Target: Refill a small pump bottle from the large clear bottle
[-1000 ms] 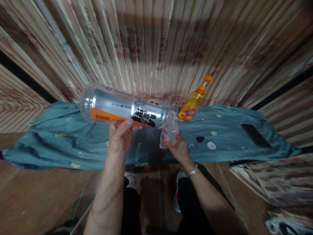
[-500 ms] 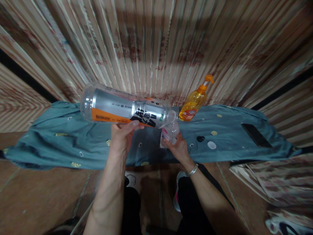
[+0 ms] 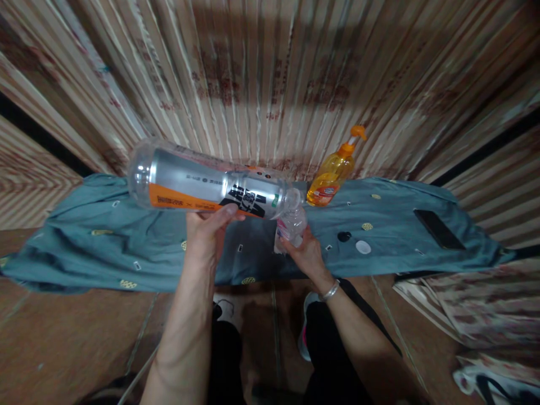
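Observation:
My left hand [image 3: 207, 233] grips a large clear bottle [image 3: 202, 185] with a silver, orange and black label, held nearly level with its base to the left. Its open neck [image 3: 295, 198] points right and down, right above a small clear bottle [image 3: 290, 228] with a pink label. My right hand [image 3: 307, 254] holds that small bottle upright over the blue-green cloth [image 3: 126, 247]. A silver bracelet [image 3: 331, 290] circles my right wrist.
An orange pump bottle [image 3: 333, 174] stands on the cloth behind the small bottle. A black cap [image 3: 344, 237] and a white cap [image 3: 363, 247] lie to the right, a black phone [image 3: 439, 229] farther right. Striped boards rise behind. Patterned boards [image 3: 455, 309] lie at lower right.
The large bottle's base has drifted a little left and up in view as the camera shifted; both hands keep their grip and the bottles stay mouth to mouth.

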Available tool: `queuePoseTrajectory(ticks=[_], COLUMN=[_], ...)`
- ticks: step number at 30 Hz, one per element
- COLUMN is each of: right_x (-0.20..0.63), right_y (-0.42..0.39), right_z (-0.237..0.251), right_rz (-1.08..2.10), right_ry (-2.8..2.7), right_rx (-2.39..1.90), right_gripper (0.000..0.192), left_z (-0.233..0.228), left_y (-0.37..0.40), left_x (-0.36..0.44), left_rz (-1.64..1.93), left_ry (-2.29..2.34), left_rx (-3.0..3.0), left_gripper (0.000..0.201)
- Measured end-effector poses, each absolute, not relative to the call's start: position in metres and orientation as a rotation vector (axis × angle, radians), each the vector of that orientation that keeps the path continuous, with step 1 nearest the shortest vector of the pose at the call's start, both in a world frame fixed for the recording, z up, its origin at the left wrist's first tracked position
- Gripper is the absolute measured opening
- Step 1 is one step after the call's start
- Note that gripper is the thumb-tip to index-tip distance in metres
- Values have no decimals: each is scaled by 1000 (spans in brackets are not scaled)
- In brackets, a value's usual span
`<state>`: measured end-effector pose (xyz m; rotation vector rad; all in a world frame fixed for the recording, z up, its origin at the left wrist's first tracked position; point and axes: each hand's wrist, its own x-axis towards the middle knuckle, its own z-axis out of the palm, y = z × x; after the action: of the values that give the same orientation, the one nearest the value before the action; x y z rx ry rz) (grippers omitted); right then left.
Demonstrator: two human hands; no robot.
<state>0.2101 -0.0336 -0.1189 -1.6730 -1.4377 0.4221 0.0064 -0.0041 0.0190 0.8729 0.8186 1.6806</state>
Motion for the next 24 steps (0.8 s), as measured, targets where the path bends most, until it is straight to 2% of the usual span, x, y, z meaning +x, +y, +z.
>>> queuePoseTrajectory(ticks=[12,24], right_x=[211,212], right_y=[-33,-34], right_z=[-119,-120], right_rz=[422,411], right_ry=[-1435,-1461], right_rx=[-1666,-1658], right_gripper=[52,51], left_z=[17,17], left_y=[-3,-4], left_x=[5,4], left_rz=[1672,1660], left_ry=[826,839], left_rx=[947,922], left_gripper=[35,39])
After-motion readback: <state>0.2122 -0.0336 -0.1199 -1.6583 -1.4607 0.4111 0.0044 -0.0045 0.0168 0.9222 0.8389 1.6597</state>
